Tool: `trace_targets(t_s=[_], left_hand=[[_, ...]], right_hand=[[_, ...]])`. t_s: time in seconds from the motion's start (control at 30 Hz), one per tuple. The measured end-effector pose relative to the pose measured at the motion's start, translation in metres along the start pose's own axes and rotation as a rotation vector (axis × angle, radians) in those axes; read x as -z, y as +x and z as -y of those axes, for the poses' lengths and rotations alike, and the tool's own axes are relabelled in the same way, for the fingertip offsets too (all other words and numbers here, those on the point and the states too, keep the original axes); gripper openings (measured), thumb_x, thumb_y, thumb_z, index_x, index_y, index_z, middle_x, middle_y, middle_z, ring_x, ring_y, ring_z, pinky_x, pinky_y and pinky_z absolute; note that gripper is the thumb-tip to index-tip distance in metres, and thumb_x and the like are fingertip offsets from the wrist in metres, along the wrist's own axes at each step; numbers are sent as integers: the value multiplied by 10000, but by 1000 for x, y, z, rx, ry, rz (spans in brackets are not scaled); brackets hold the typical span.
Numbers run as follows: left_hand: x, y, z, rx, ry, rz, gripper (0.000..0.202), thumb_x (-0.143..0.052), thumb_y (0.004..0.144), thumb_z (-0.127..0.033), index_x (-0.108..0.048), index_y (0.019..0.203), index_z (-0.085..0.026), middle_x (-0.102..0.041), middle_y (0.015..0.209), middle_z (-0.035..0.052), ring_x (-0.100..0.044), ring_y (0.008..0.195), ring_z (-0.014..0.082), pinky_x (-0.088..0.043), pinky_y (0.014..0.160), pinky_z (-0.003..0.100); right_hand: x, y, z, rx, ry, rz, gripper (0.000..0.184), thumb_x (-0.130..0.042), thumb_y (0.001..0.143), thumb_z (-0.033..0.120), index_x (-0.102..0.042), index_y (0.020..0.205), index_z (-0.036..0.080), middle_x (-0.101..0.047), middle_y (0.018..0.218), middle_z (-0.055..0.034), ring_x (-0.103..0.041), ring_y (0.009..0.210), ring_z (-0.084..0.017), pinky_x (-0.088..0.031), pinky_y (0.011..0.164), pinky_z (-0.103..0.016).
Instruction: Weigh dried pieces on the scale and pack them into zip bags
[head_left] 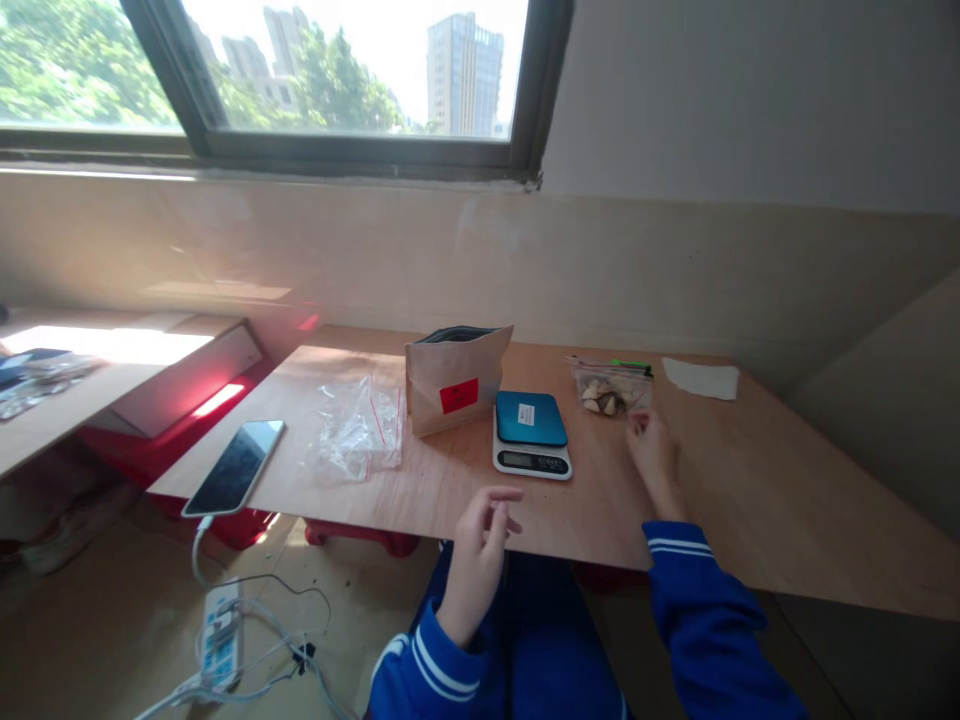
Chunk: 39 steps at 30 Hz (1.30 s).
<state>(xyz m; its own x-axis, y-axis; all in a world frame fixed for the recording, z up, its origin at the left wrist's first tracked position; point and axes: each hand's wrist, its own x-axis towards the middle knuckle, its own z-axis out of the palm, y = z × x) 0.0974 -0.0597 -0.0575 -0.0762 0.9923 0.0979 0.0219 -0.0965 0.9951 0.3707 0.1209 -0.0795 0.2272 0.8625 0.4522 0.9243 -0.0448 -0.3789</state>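
My left hand is held above the table's front edge, near the scale, fingers apart and holding nothing. My right hand has its fingertips pinched at the lower right corner of a clear zip bag. Pale, dark-edged dried slices show inside that bag, and a bright green strip lies at its top edge. To its left is a kitchen scale with a blue platform that bears only a small white label. A brown paper pouch with a red label stands upright behind the scale's left side, its top open.
Crumpled clear plastic bags lie left of the pouch. A phone with a cable overhangs the table's left edge, above a power strip on the floor. A white paper lies at the back right. A wall and window stand behind.
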Motion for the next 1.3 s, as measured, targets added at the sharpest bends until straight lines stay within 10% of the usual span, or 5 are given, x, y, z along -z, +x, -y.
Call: trace_targets(t_s=[0.2,0.37,0.83,1.3], left_hand=[[-27,-10,-18,32,-228,154,284,-435,930,-393,-595,1023,-178,-650,1000,67,-593,714,124,-454,693,267],[-30,-8,-42,-39,-395,165,245,-472,922,-369,-586,1031,-181,-635,925,41,-572,734,115,-449,710,252],[-4,-4,-22,192,-440,-74,180,-524,846,-346,-586,884,-182,-618,818,4,-594,800,156,-474,735,266],[11,-7,-34,-14,-147,37,216,-534,873,-344,-573,753,-169,-535,675,-21,-517,678,120,-424,659,232]], right_hand=[[79,-59,54,-109,492,-283,223,-568,763,294,-612,941,168,-679,903,-106,-644,811,-242,-508,750,-380],[124,-122,122,-4,817,-40,184,-604,815,305,-618,971,208,-683,933,-62,-668,864,-197,-546,786,-323],[130,-150,148,335,838,616,221,-535,901,277,-595,1112,246,-669,1123,-33,-654,1026,-177,-548,873,-282],[124,-149,149,304,793,605,235,-518,909,353,-592,1098,236,-672,1108,-43,-626,1056,-196,-488,928,-323]])
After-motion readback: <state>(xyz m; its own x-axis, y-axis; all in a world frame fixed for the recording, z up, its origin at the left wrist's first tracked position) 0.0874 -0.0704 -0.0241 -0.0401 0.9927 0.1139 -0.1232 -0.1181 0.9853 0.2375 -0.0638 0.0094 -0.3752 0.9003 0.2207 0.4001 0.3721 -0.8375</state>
